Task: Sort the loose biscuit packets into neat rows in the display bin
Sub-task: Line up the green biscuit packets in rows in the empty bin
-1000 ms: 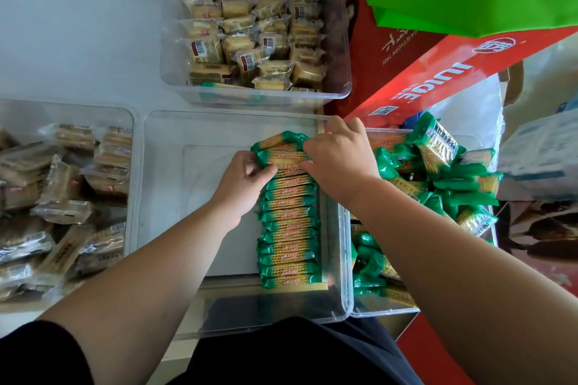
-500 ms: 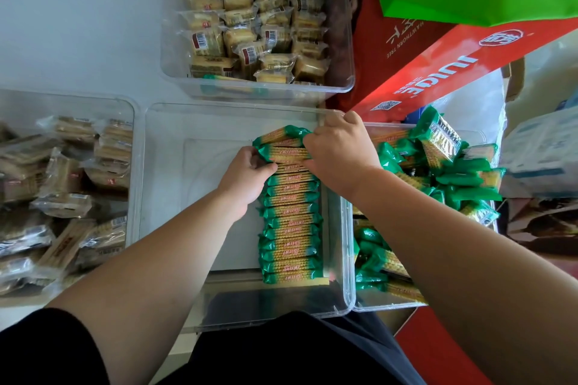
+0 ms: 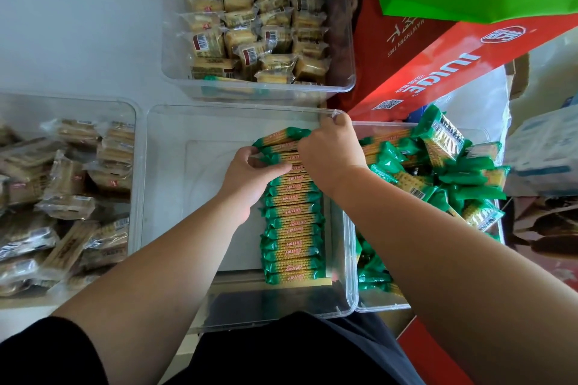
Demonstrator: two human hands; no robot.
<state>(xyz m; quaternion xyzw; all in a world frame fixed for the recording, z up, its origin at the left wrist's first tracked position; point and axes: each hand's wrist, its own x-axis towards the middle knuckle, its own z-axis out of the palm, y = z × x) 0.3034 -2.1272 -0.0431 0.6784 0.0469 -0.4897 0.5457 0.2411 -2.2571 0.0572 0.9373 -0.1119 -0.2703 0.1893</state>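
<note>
Packets (image 3: 294,219) rowed in display bin (image 3: 175,184), left hand (image 3: 250,173) and right hand (image 3: 331,153) gripping far ones, loose pile (image 3: 463,180) rightward

bright, even light, strongest on the pale worktop (image 3: 78,40) at upper left, which washes nearly white. soft glare on the walls of the display bin (image 3: 144,184), small glints on the biscuit packets (image 3: 294,228). shadows faint. wide-angle bending curves the edges; corners look soft.
</note>
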